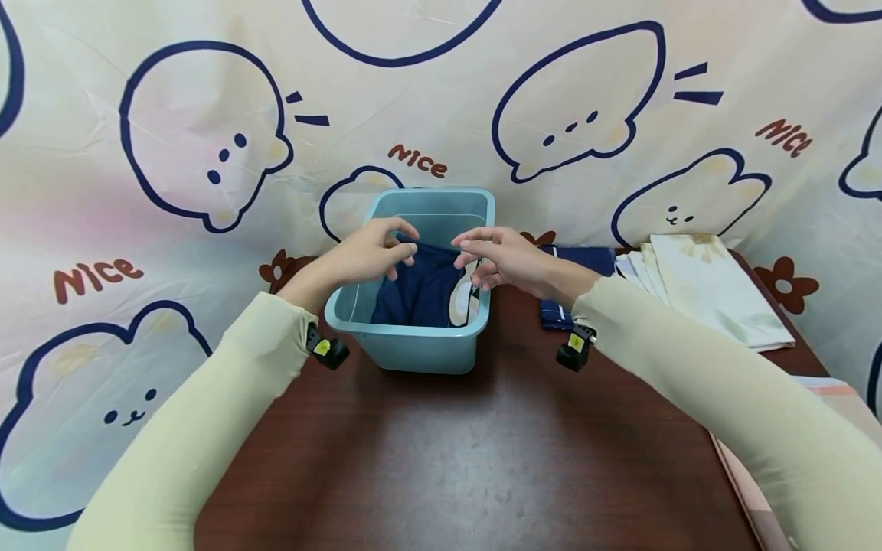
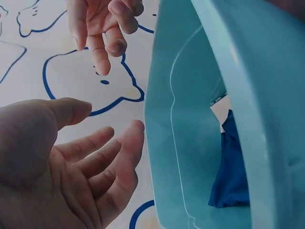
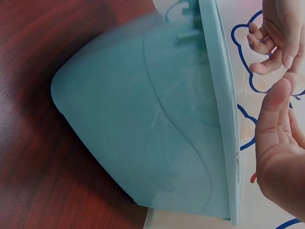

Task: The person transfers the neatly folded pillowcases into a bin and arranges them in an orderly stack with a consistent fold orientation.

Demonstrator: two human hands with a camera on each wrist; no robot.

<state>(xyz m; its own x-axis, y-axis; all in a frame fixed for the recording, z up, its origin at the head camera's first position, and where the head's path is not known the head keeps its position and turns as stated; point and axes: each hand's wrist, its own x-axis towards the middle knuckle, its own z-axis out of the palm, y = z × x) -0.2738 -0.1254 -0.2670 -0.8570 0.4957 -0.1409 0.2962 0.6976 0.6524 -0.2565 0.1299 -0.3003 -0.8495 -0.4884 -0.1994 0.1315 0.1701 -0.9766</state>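
Note:
A light blue plastic bin (image 1: 420, 352) stands on the dark table, close to the back wall. Inside lies dark blue cloth (image 1: 420, 295), with a cream and black patterned piece (image 1: 463, 297) at its right side. My left hand (image 1: 372, 251) hovers over the bin's left part, fingers loosely bent and holding nothing. Across from it my right hand (image 1: 506, 260) is over the right rim, palm turned inward, also holding nothing. In the left wrist view the left hand (image 2: 81, 167) is beside the bin's opening, thumb and fingers apart.
Right of the bin, folded dark blue cloth (image 1: 582, 260) lies at the table's back. Beside it is a stack of folded white cloth (image 1: 717, 291). Pinkish cloth (image 1: 751, 474) lies along the right edge, partly under my right sleeve. A printed curtain (image 1: 441, 99) hangs behind the table (image 1: 441, 459).

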